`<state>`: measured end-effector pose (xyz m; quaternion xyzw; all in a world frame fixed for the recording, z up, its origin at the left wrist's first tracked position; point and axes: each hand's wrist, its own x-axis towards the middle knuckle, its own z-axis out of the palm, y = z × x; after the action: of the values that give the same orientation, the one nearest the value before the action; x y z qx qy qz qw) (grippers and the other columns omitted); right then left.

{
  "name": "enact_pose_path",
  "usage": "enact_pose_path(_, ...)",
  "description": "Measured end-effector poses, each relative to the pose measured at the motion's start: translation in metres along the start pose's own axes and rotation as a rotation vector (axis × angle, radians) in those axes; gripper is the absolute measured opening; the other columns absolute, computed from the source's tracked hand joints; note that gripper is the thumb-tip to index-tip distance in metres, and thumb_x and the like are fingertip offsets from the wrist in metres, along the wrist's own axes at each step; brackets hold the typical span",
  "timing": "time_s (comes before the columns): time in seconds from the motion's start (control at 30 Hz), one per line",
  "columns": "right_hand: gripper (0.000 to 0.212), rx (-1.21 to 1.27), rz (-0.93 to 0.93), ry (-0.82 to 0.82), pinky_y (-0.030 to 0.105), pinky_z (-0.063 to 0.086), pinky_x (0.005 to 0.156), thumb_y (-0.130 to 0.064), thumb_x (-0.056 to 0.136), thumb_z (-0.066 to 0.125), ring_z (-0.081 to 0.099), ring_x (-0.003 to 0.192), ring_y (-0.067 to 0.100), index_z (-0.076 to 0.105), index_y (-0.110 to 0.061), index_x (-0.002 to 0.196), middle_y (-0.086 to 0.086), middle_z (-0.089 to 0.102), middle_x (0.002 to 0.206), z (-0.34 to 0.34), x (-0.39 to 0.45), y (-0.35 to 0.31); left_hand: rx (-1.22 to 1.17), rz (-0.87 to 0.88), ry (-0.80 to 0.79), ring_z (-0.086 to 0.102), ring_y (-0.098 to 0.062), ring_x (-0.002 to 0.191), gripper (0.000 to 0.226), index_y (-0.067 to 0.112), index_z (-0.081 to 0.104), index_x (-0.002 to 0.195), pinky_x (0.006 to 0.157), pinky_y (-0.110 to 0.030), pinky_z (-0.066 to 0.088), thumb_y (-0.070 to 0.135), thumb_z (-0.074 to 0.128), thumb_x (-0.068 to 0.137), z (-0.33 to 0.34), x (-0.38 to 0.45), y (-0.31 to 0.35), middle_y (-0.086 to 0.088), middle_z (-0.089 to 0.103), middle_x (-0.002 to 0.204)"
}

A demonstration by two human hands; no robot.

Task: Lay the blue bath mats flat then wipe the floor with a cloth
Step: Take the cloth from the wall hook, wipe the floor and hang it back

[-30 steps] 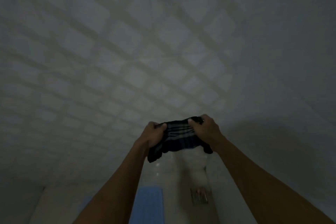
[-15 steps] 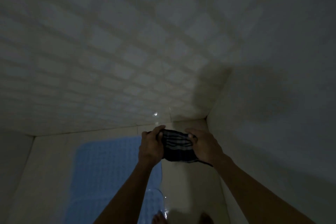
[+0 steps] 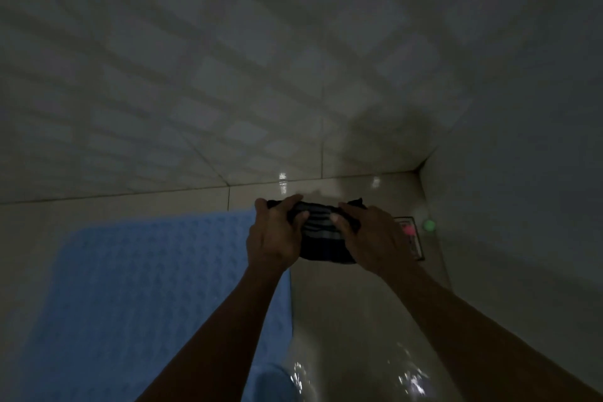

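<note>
Two hands, the left hand (image 3: 274, 238) and right hand (image 3: 368, 238), grip a dark striped cloth (image 3: 321, 238) between them, above the floor (image 3: 352, 310). A blue bath mat (image 3: 130, 287) lies flat to the left, its edge under the left forearm.

Mat (image 3: 137, 297) on floor (image 3: 352, 313) at left; cloth (image 3: 321, 238) above floor betw. both hands; drain (image 3: 412, 238) right, nr corner

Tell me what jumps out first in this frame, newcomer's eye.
The two hands, left and right, dead centre, gripping a bunched dark striped cloth between them above the floor. Next, the blue bath mat lying flat at lower left, bright against the pale, wet-looking floor tiles. Small pink and green spots sit by a floor drain near the right corner.
</note>
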<state>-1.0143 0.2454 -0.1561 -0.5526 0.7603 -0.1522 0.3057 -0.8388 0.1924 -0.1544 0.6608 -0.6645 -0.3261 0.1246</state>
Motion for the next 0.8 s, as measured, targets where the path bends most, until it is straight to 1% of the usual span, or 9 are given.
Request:
enact_pose_path(0.03,0.056,-0.006,-0.009,0.014,0.034,0.047,0.096,-0.061,0.096,0.038,0.057,0.118,0.027,0.053,-0.030,0.140,0.008,0.062,0.131,0.017,0.014,0.009,0.001,-0.002,0.015,0.052,-0.014,0.094,0.044,0.037,0.054,0.139,0.084,-0.023,0.041,0.051,0.054,0.098,0.014,0.012,-0.013,0.006,0.033,0.113)
enact_pose_path(0.1,0.054,-0.039,-0.030,0.058,0.031,0.047,0.086,-0.062,0.096,0.037,0.060,0.109,0.028,0.052,-0.033,0.140,0.009,0.062,0.124,0.048,0.042,0.026,0.024,-0.004,0.051,0.059,-0.024,0.100,0.047,0.038,0.053,0.140,0.083,-0.027,0.042,0.055,0.053,0.096,0.042,0.037,-0.039,0.002,0.037,0.117)
enact_pose_path(0.17,0.053,-0.049,-0.039,0.103,0.031,0.047,0.080,-0.063,0.096,0.036,0.062,0.102,0.028,0.051,-0.037,0.139,0.009,0.061,0.119,0.075,0.070,0.041,0.037,0.005,0.077,0.061,-0.027,0.102,0.049,0.039,0.051,0.141,0.081,-0.027,0.043,0.057,0.053,0.095,0.069,0.062,-0.061,0.000,0.039,0.123)
enact_pose_path(0.27,0.053,-0.058,-0.025,0.128,0.036,0.050,0.086,-0.065,0.095,0.034,0.061,0.106,0.029,0.049,-0.040,0.140,0.007,0.058,0.124,0.110,0.111,0.064,0.027,0.026,0.103,0.061,-0.029,0.103,0.051,0.037,0.050,0.142,0.087,-0.033,0.050,0.058,0.052,0.095,0.105,0.099,-0.086,-0.003,0.039,0.126)
enact_pose_path(0.37,0.055,-0.068,-0.014,0.138,0.038,0.050,0.088,-0.066,0.095,0.032,0.060,0.108,0.029,0.046,-0.040,0.142,0.006,0.056,0.128,0.140,0.146,0.087,0.042,0.046,0.118,0.060,-0.032,0.106,0.051,0.037,0.048,0.143,0.093,-0.037,0.051,0.058,0.051,0.096,0.136,0.131,-0.103,-0.006,0.039,0.130)
enact_pose_path(0.5,0.055,-0.096,-0.038,0.188,0.039,0.051,0.086,-0.065,0.096,0.030,0.061,0.106,0.031,0.044,-0.039,0.143,0.006,0.055,0.127,0.169,0.181,0.112,0.104,0.058,0.131,0.060,-0.038,0.105,0.050,0.039,0.046,0.144,0.089,-0.038,0.049,0.055,0.050,0.098,0.168,0.161,-0.117,-0.009,0.037,0.134)
enact_pose_path(0.6,0.055,-0.116,-0.035,0.227,0.037,0.050,0.084,-0.063,0.098,0.030,0.061,0.106,0.030,0.042,-0.038,0.144,0.005,0.054,0.131,0.185,0.196,0.122,0.159,0.098,0.139,0.058,-0.037,0.110,0.051,0.036,0.043,0.147,0.088,-0.042,0.051,0.053,0.048,0.099,0.185,0.175,-0.124,-0.011,0.035,0.137)
enact_pose_path(0.7,0.055,-0.186,-0.046,0.256,0.035,0.049,0.077,-0.061,0.098,0.030,0.060,0.105,0.028,0.038,-0.036,0.146,0.005,0.051,0.134,0.197,0.204,0.129,0.244,0.137,0.166,0.046,-0.031,0.118,0.053,0.036,0.039,0.149,0.080,-0.042,0.052,0.053,0.046,0.099,0.197,0.182,-0.127,-0.009,0.032,0.135)
enact_pose_path(0.8,0.055,-0.304,-0.071,0.321,0.037,0.047,0.074,-0.060,0.099,0.031,0.047,0.116,0.029,0.038,-0.032,0.146,0.006,0.045,0.137,0.207,0.204,0.132,0.369,0.165,0.224,0.035,-0.029,0.122,0.050,0.040,0.032,0.149,0.065,-0.037,0.046,0.053,0.039,0.101,0.207,0.179,-0.127,-0.006,0.021,0.146)
